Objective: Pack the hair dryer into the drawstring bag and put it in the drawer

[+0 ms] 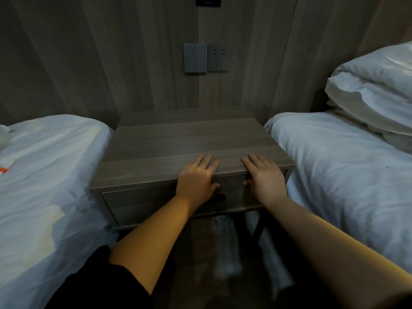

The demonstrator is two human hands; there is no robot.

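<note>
A wood-grain nightstand [191, 141] stands between two white beds, left bed [44, 175] and right bed [338, 175], against a panelled wall with a switch [195, 58] and socket [218, 57]. Both hands, left hand [197, 178] and right hand [264, 176], lie flat and empty, fingers spread over the tabletop's near edge. The drawer [142, 204] below is shut. Dryer and bag are out of sight. Pillows [376, 90] are stacked far right.
</note>
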